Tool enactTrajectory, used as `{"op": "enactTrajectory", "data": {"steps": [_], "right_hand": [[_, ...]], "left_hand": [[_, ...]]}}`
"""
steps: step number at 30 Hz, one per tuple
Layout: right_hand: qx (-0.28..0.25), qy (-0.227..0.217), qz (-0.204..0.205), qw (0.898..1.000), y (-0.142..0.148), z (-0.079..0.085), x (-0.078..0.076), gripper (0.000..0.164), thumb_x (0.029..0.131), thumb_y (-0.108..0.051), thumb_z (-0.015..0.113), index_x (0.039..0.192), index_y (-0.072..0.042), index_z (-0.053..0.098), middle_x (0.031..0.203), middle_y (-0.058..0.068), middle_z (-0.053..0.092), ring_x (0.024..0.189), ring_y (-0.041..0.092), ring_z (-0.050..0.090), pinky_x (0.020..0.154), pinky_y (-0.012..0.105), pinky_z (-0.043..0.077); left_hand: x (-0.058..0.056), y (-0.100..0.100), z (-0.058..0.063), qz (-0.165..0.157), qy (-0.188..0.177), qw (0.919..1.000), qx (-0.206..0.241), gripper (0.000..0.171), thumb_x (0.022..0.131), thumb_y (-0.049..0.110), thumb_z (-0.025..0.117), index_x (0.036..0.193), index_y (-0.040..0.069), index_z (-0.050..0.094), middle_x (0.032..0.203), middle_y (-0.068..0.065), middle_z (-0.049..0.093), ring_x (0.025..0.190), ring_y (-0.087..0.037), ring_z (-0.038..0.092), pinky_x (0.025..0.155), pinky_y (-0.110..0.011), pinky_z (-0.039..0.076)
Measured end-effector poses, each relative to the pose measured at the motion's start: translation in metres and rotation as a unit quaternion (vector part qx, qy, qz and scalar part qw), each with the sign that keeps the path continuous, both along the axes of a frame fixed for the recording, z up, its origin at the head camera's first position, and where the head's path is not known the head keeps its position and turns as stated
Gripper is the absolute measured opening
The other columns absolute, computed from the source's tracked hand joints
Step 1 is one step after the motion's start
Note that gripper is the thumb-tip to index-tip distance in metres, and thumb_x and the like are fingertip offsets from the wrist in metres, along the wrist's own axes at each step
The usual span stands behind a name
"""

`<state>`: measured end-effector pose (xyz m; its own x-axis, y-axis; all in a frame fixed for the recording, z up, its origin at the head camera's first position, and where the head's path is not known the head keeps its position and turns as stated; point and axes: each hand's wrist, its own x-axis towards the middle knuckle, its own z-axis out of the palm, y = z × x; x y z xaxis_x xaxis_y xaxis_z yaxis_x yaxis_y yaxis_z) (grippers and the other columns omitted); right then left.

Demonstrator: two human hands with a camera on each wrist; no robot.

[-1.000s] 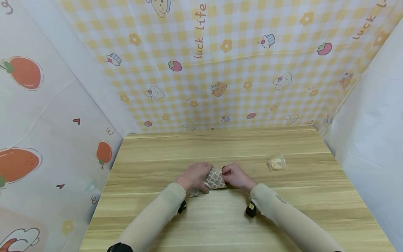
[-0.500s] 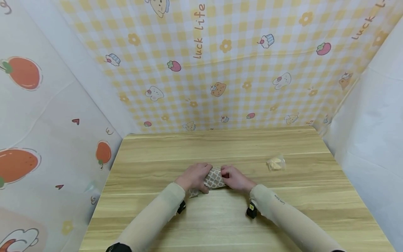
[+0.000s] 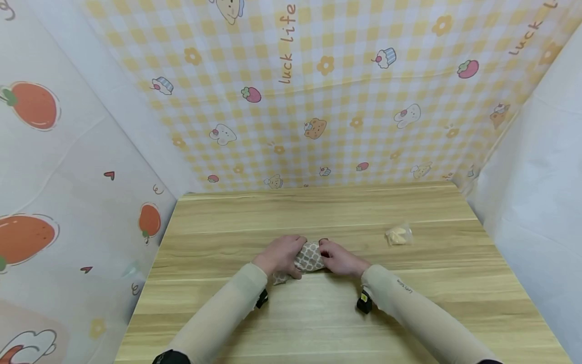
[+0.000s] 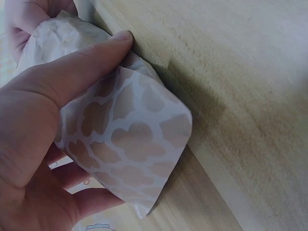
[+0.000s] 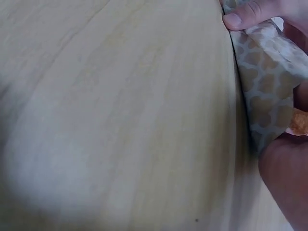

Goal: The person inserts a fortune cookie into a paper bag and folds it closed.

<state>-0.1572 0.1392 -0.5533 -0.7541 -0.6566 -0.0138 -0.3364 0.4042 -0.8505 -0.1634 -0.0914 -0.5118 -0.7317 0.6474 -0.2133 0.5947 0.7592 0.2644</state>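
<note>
A folded packet of tan paper with a white quatrefoil pattern lies on the table between both hands. My left hand grips it from the left, thumb on the near side. In the left wrist view the thumb crosses the packet, and a flat pointed end sticks out beyond the hand. At the packet's other end, my right hand pinches the paper, with thumb and fingers curled. The right wrist view shows the packet widening toward the right hand. What is inside the paper is hidden.
A small clear plastic bag with pale yellow contents lies to the right on the wood-grain table. A yellow checked cloth hangs behind the table. White printed sheeting stands at the left, plain white sheeting at the right.
My right hand has shifted slightly left along the paper, and its fingers have changed position at the packet's end. The left hand stays in place.
</note>
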Motion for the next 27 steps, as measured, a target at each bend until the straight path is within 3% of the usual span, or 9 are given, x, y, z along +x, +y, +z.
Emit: {"op": "enactTrajectory", "data": {"steps": [5,8,16,22,27], "right_hand": [[-0.025,-0.025,-0.022,0.999,-0.001,-0.003,0.005,0.018,0.099,0.002,0.06,0.114,-0.002,0.07,0.113,0.008,0.068,0.105,0.018,0.064,0.092,0.029,0.054],[-0.036,-0.034,-0.039,0.998,-0.001,-0.004,0.009,0.022,0.099,0.004,0.06,0.12,0.001,0.065,0.117,0.013,0.069,0.106,0.02,0.068,0.089,0.029,0.059],[-0.014,0.03,-0.085,0.996,-0.001,-0.002,0.017,0.024,0.097,0.003,0.066,0.12,0.002,0.07,0.122,0.016,0.063,0.107,0.024,0.063,0.091,0.031,0.058],[-0.021,0.069,-0.071,0.995,0.001,-0.004,0.016,0.032,0.097,0.004,0.063,0.128,0.0,0.071,0.126,0.012,0.065,0.118,0.027,0.063,0.103,0.042,0.055],[-0.012,0.049,-0.041,0.998,0.004,-0.002,0.014,0.028,0.1,0.001,0.06,0.123,-0.008,0.072,0.125,0.008,0.071,0.123,0.03,0.064,0.109,0.049,0.051]], "left_hand": [[0.002,-0.001,-0.002,-0.001,-0.005,1.0,0.006,0.082,0.068,0.038,0.099,0.133,0.011,0.058,0.127,-0.005,0.066,0.117,-0.024,0.064,0.104,-0.038,0.054],[0.002,-0.001,-0.004,-0.001,-0.008,0.9999,0.007,0.084,0.068,0.038,0.099,0.135,0.01,0.058,0.129,-0.005,0.066,0.119,-0.024,0.063,0.105,-0.038,0.053],[0.003,-0.003,-0.002,0.008,-0.026,0.9995,0.017,0.091,0.067,0.038,0.1,0.141,0.01,0.055,0.133,-0.006,0.065,0.122,-0.024,0.062,0.107,-0.039,0.053],[-0.001,-0.005,-0.003,0.003,-0.027,0.9994,0.023,0.093,0.066,0.039,0.101,0.141,0.01,0.055,0.134,-0.007,0.064,0.122,-0.024,0.062,0.108,-0.039,0.052],[-0.002,-0.006,-0.002,0.003,-0.034,0.9988,0.034,0.094,0.065,0.038,0.101,0.141,0.01,0.054,0.134,-0.006,0.064,0.121,-0.023,0.062,0.108,-0.038,0.051]]}}
